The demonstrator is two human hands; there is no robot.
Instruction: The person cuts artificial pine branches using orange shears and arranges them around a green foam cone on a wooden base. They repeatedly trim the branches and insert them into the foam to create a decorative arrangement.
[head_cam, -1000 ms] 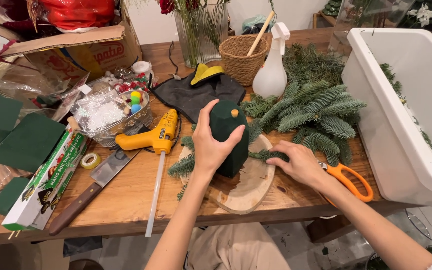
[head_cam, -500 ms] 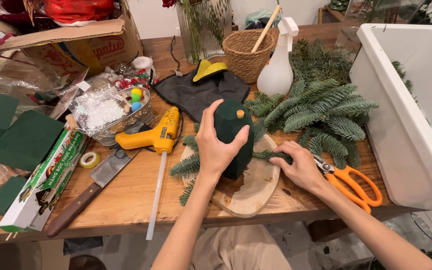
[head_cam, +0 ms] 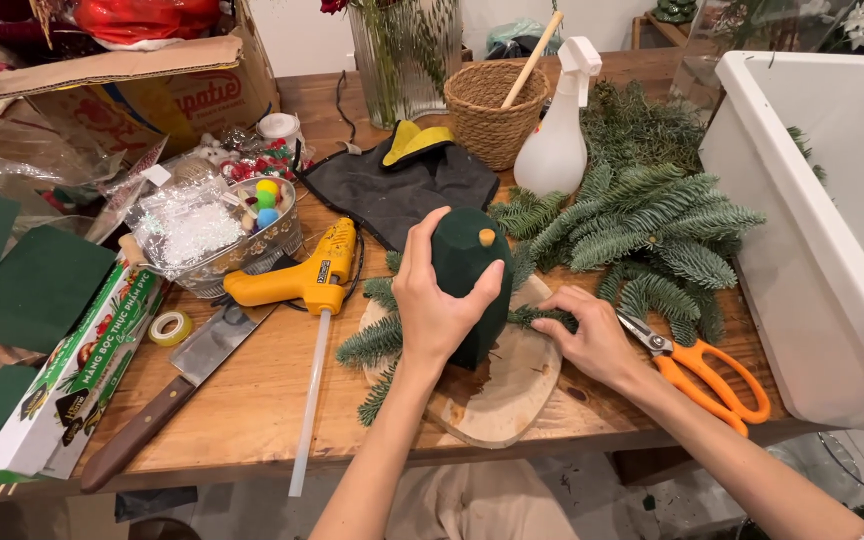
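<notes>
Green foam cone (head_cam: 472, 270) stands upright on a wood slice (head_cam: 497, 385) near the table's front edge. Left hand (head_cam: 439, 305) is wrapped around the cone, fingers curled on it. Right hand (head_cam: 592, 335) pinches a fir sprig (head_cam: 542, 318) against the cone's base. Orange scissors (head_cam: 712, 372) lie just beside that hand, and a yellow glue gun (head_cam: 302, 283) lies to the left.

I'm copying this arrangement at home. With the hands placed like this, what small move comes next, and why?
Probably push the fir sprig into the green foam cone. The right hand holds the sprig at the cone's base, while the left hand steadies the cone on the wooden slice.
</notes>
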